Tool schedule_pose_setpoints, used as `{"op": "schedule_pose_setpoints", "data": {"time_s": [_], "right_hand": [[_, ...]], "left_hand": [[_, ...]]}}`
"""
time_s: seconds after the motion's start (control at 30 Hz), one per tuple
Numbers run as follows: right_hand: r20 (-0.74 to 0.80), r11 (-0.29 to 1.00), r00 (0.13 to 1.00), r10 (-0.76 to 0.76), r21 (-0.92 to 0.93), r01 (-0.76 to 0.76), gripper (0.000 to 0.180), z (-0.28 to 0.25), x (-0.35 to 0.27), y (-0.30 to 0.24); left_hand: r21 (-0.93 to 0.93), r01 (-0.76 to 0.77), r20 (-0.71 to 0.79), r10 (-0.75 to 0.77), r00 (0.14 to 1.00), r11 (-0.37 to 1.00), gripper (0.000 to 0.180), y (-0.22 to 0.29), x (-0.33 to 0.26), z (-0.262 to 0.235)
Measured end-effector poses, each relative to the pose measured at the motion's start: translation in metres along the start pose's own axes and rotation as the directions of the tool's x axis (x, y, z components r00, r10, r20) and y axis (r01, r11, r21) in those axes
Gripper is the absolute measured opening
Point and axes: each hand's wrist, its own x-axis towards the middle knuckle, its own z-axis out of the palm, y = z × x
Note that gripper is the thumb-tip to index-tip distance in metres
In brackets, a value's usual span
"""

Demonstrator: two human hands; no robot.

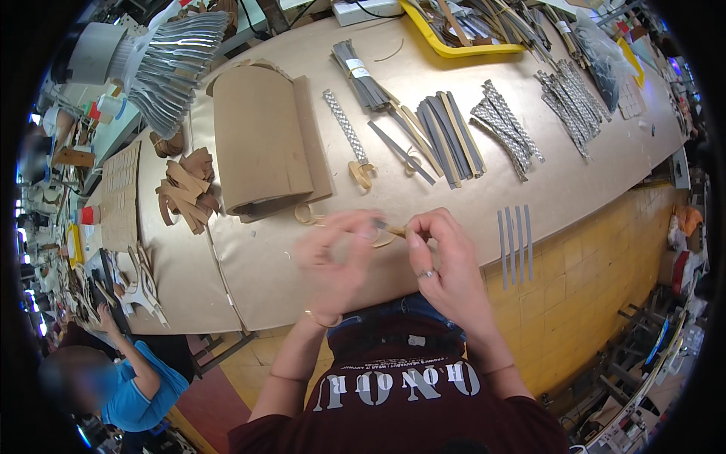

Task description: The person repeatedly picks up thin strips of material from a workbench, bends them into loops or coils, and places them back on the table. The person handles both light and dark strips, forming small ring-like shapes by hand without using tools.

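Over the near edge of the table, my right hand (445, 253) is closed, pinching a narrow tan strip (396, 230) with a dark end between thumb and forefinger. My left hand (336, 253) is smeared by motion; its fingertips are close to the strip's dark end, and I cannot tell whether they grip it. A thin tan curl (304, 214) pokes out beside the left hand. Beyond the hands lie a braided silver strip (345, 129), a coil of tan tape (361, 175), a single grey strip (401, 153) and a row of grey and tan strips (448, 140).
A brown paper roll (261, 140) and leather scraps (185, 189) occupy the left. Braided bundles (505, 130) lie right of centre. Several grey strips (516, 246) lie at the front right. A yellow tray (469, 51) stands at the back, a lamp (170, 68) upper left. Another person (144, 382) is lower left.
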Motion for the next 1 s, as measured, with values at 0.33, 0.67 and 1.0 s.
{"op": "schedule_pose_setpoints", "data": {"time_s": [0.33,0.67,1.0], "right_hand": [[-0.034,0.913,0.999,0.013,-0.408,-0.026,0.011,0.049,0.012,0.045],[-0.321,0.940,0.943,-0.085,-0.341,-0.031,0.022,-0.008,0.001,0.019],[0.546,0.505,0.836,0.059,0.706,-0.497,0.023,-0.058,-0.042,0.020]], "left_hand": [[-0.232,-0.288,-0.752,0.017,0.659,0.929,0.025,0.007,-0.014,-0.147],[0.261,-0.246,0.062,0.238,0.969,0.933,0.012,0.022,-0.005,-0.026],[-0.170,-0.265,0.426,0.313,0.849,0.949,0.018,0.024,0.000,0.021]]}}
